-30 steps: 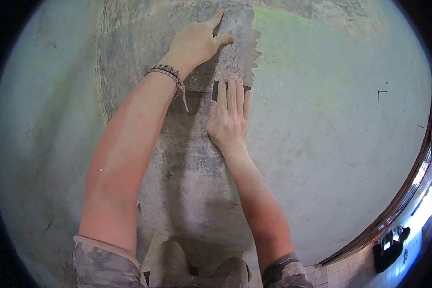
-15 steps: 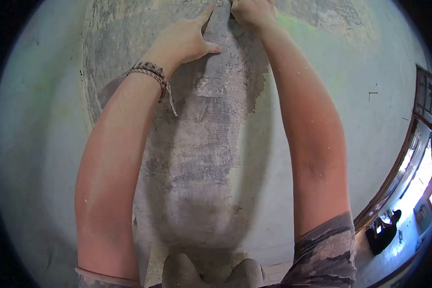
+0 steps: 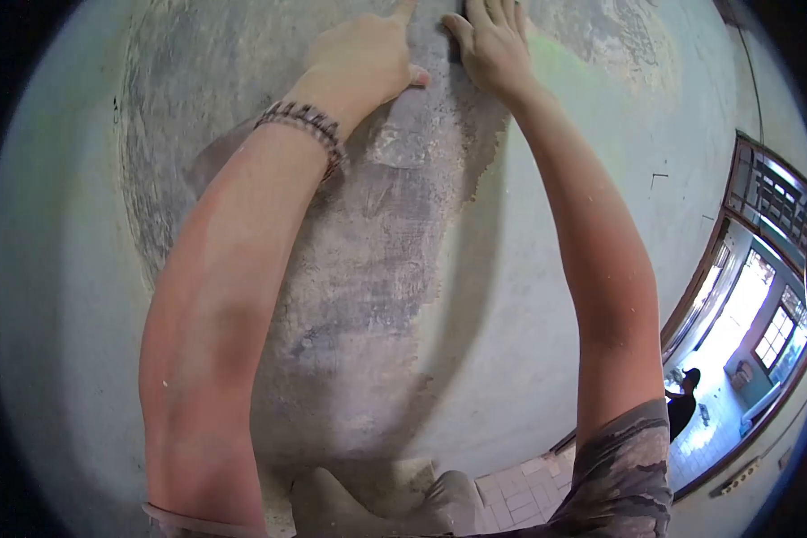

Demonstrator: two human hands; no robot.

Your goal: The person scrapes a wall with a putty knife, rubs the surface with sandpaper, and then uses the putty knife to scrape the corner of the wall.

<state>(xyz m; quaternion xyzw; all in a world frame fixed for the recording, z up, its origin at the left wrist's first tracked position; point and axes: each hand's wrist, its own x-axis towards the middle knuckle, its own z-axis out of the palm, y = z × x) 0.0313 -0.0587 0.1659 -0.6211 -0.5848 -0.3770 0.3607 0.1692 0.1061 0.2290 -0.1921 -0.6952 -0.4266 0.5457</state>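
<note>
Both of my hands reach up against a patch of stripped, rough grey plaster [image 3: 359,269] on the wall. My left hand [image 3: 363,58] lies on it with the index finger stretched upward and the thumb held out to the right; the other fingers are mostly hidden. A braided bracelet [image 3: 309,124] circles that wrist. To its right, my right hand [image 3: 496,45] rests on the wall, fingers extended up and thumb apart. Its fingertips reach the top edge of the view. A dark strip shows between that thumb and the fingers.
Pale green paint [image 3: 583,188] surrounds the bare patch, with a ragged edge on its right. At the far right a doorway [image 3: 735,224] opens onto a bright tiled floor, where a person [image 3: 683,403] in dark clothing is seen. My knees [image 3: 332,502] are below, close to the wall.
My right hand has gone from a closed fist to extended fingers with the thumb apart. My left hand has rolled slightly. The view has turned right, showing more of the doorway.
</note>
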